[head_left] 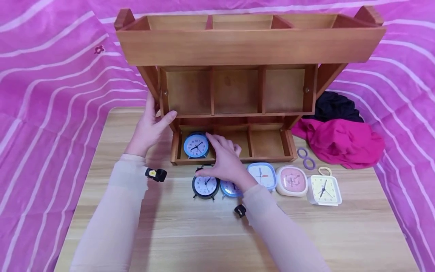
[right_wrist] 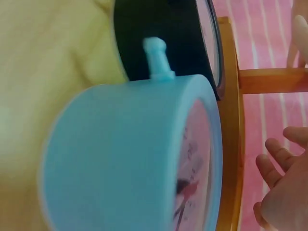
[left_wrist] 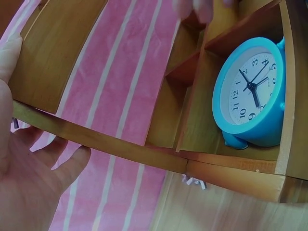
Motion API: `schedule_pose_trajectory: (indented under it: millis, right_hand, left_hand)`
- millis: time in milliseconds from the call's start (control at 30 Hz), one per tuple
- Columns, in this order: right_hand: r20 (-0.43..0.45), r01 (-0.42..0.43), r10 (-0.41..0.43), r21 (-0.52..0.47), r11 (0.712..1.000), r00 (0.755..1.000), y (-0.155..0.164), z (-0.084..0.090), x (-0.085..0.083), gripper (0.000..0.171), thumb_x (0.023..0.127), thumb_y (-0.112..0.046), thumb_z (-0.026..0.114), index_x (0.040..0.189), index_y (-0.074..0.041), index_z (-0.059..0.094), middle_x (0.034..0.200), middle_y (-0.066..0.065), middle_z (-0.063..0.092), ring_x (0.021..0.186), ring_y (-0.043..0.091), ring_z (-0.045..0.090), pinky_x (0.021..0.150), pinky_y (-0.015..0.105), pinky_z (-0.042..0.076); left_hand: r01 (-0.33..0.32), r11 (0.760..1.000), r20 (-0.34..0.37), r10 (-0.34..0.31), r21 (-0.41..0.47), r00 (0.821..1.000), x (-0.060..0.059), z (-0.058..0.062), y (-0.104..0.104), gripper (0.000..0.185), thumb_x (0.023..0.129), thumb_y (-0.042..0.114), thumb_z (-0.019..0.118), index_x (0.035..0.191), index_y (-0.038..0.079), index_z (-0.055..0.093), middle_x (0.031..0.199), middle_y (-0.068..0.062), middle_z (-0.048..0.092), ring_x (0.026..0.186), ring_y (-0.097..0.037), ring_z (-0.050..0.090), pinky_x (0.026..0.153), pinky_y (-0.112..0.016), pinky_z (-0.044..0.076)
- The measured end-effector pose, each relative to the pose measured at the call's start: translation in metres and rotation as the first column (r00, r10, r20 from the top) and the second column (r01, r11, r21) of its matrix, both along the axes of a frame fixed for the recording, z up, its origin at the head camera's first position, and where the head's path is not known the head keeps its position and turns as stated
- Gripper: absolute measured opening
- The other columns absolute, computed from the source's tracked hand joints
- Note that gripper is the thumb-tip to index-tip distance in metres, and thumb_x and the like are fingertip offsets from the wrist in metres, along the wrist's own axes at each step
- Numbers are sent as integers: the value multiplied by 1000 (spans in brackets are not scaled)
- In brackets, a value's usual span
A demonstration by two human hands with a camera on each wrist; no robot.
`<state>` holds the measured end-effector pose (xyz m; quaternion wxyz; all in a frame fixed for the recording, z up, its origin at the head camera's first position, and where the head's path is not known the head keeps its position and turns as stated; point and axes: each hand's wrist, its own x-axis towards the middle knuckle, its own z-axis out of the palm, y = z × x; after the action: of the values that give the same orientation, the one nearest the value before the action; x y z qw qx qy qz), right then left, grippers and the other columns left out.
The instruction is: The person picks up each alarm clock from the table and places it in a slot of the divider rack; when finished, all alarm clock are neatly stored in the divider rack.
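magenta cloth (head_left: 340, 141) and black cloth (head_left: 334, 105) lie beside two purple rings (head_left: 306, 158).

The shelf rack (head_left: 251, 45) is brown wood with a smooth, faintly satin finish. The tabletop (head_left: 190, 234) is pale wood grain, matt. The blue clock (head_left: 196, 146) has a glossy plastic-looking case, as does the black clock (head_left: 205, 186). Pink striped cloth (head_left: 51, 75) looks soft; the sleeves (head_left: 112, 211) seem thin knit, perhaps.

sleeves (head_left: 112, 211): pale beige, snug; wrist cameras (head_left: 156, 174): small, black
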<state>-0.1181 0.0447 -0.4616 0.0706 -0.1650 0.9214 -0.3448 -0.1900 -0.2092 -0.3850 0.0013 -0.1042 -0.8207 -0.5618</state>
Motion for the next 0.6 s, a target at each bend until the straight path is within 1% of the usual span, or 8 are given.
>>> schedule_pose_trajectory:
  millis: [133,267,333,467,600]
  right_hand:
    - [-3,27,-27,4,1000,1000,8,2,20,123,67,-66,90,166,-26,28,163,5,36,143,28,34,115,67,14]
    - [22,59,-59,-4,998,998,13,0,39,121,66,-65,92,165,-26,33,156,4,46,136,26,38,113,64,18]
    - [21,69,-69,6,998,997,14,-4,47,119,65,-65,93,163,-24,37,152,4,51,132,26,40,109,61,22]
    - [1,73,-73,74,995,997,13,-11,61,118,63,-70,91,159,-21,44,150,4,54,130,26,42,101,56,29]
    - [-6,66,-66,117,991,998,10,-18,71,115,62,-74,89,156,-21,49,146,5,58,127,27,43,94,53,31]
  left_hand:
    - [1,1000,7,-1,-5,1000,0,0,1,90,102,28,69,165,44,8,170,6,24,155,-25,30,119,-55,36]
    - [5,1000,8,-5,3,1000,0,0,1,89,102,27,69,165,45,9,170,7,24,155,-25,30,119,-55,36]
    - [5,1000,9,-6,8,1000,0,-1,1,89,102,26,69,165,45,8,170,7,23,156,-25,29,119,-56,36]
    - [2,1000,14,-3,6,1000,-1,-1,1,90,102,26,69,166,44,8,171,6,23,156,-25,29,120,-56,35]
    - [-1,1000,16,0,9,1000,0,-1,1,90,102,25,69,165,45,8,171,6,23,156,-25,29,120,-56,35]
